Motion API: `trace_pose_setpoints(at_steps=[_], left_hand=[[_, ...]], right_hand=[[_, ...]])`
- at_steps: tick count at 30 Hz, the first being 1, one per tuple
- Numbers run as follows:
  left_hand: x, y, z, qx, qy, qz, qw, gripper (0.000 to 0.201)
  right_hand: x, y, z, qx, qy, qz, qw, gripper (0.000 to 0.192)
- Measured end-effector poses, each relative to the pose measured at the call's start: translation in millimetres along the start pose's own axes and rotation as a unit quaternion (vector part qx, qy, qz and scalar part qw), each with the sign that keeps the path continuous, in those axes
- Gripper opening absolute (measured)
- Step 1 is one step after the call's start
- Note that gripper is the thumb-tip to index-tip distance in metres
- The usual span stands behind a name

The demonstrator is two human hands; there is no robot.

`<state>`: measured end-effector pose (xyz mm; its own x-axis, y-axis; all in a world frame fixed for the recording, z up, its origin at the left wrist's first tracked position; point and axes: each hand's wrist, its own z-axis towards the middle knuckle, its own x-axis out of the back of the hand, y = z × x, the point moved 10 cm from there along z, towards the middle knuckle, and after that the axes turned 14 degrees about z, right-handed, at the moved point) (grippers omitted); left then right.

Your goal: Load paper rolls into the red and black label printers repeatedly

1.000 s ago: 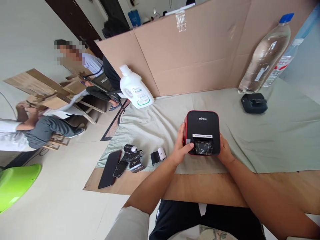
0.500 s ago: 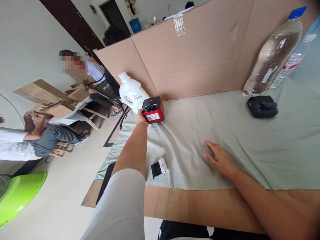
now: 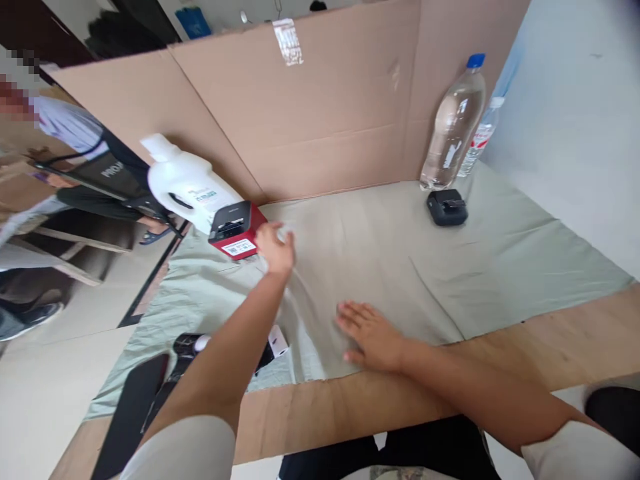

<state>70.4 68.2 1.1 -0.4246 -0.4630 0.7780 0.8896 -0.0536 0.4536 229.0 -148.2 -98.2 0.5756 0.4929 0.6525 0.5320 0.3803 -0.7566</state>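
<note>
Left hand [image 3: 276,248] loosely curled, empty, just right of red-and-black label printer [image 3: 235,230] beside white detergent bottle [image 3: 186,181]; nearer than right hand [image 3: 373,335], spread flat on cloth-covered counter [image 3: 450,267].

Short pale grey sleeves on both arms, dark shorts below.

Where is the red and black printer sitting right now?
In the head view the red and black printer sits far left on the green cloth, tilted against the white jug near the cardboard wall, just left of the left hand.
</note>
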Motion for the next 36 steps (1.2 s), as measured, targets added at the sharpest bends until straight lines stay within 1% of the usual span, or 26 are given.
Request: trace_pose_setpoints(at_steps=[1,2,3,4,5,6,8,9,10,11,12,13,15,17,19,21,23,24,25,28,29,30,31,32,34,36], left_hand=[[-16.6,17,-26,-0.013,-0.038,0.027,0.999,0.032],[-36.4,36,-54,-0.042,-0.101,0.049,0.993,0.035],[-52.9,52,-84,-0.071,-0.158,0.082,0.981,0.038],[-65.7,64,-112,-0.104,-0.206,0.119,0.966,0.043],[-74.6,75,-138,-0.147,-0.245,0.147,0.947,0.046],[-79.0,83,-160,-0.182,-0.269,0.170,0.930,0.049],[-79.0,89,-186,-0.230,-0.289,0.200,0.907,0.053],[-76.5,89,-191,-0.241,-0.290,0.207,0.903,0.054],[-73.7,89,-193,-0.244,-0.289,0.211,0.901,0.054],[-71.3,88,-193,-0.245,-0.288,0.211,0.901,0.054],[-69.5,87,-192,-0.246,-0.287,0.207,0.902,0.054],[-68.4,87,-191,-0.246,-0.286,0.200,0.904,0.053],[-68.0,87,-189,-0.243,-0.284,0.178,0.910,0.051],[-69.1,85,-186,-0.235,-0.283,0.143,0.919,0.050],[-69.7,82,-183,-0.225,-0.279,0.080,0.930,0.046],[-67.5,79,-178,-0.206,-0.269,-0.028,0.940,0.041],[-64.8,74,-173,-0.155,-0.269,-0.182,0.933,0.044],[-65.6,71,-172,-0.113,-0.280,-0.272,0.914,0.050],[-68.1,69,-172,-0.063,-0.298,-0.363,0.881,0.059],[-75.5,71,-182,0.075,-0.349,-0.580,0.732,0.075],[-76.7,72,-185,0.110,-0.355,-0.621,0.690,0.076],[-77.6,71,-186,0.139,-0.355,-0.647,0.661,0.075],[-78.5,68,-186,0.163,-0.347,-0.661,0.645,0.074],[-79.3,64,-184,0.180,-0.336,-0.668,0.639,0.072],[-79.8,56,-179,0.190,-0.308,-0.670,0.648,0.067],[-77.7,53,-174,0.165,-0.285,-0.665,0.670,0.063]], right_hand=[[-2,-8,-1,0.028,-0.039,0.031,0.998,0.055],[5,-11,0,0.045,-0.061,0.060,0.995,0.050],[25,-4,3,0.035,-0.053,0.082,0.995,0.045],[63,18,8,-0.018,0.026,0.074,0.997,0.045],[109,43,9,-0.079,0.111,0.031,0.990,0.044],[156,68,5,-0.133,0.192,-0.019,0.972,0.043],[247,114,-13,-0.229,0.335,-0.121,0.906,0.050],[281,135,-25,-0.273,0.375,-0.160,0.872,0.060],[306,158,-38,-0.323,0.396,-0.180,0.841,0.071],[323,179,-50,-0.369,0.405,-0.181,0.816,0.079],[331,199,-62,-0.409,0.409,-0.168,0.798,0.086],[332,216,-74,-0.444,0.410,-0.139,0.785,0.095],[326,233,-85,-0.462,0.410,-0.112,0.778,0.102],[316,231,-87,-0.454,0.423,-0.111,0.776,0.100],[304,218,-82,-0.431,0.437,-0.102,0.783,0.097],[284,194,-67,-0.377,0.433,-0.067,0.816,0.094],[253,155,-44,-0.277,0.412,-0.029,0.868,0.092],[234,130,-33,-0.217,0.398,-0.016,0.891,0.092],[212,102,-24,-0.158,0.384,-0.008,0.910,0.092],[145,28,-10,-0.034,0.369,-0.021,0.929,0.089],[125,11,-8,-0.016,0.367,-0.028,0.930,0.090],[108,2,-5,-0.012,0.363,-0.024,0.931,0.094],[95,-2,-4,-0.012,0.362,-0.009,0.932,0.097],[87,-2,-3,-0.014,0.363,0.020,0.932,0.096],[84,13,-4,-0.032,0.383,0.111,0.916,0.085],[88,37,-9,-0.059,0.411,0.216,0.884,0.081]])
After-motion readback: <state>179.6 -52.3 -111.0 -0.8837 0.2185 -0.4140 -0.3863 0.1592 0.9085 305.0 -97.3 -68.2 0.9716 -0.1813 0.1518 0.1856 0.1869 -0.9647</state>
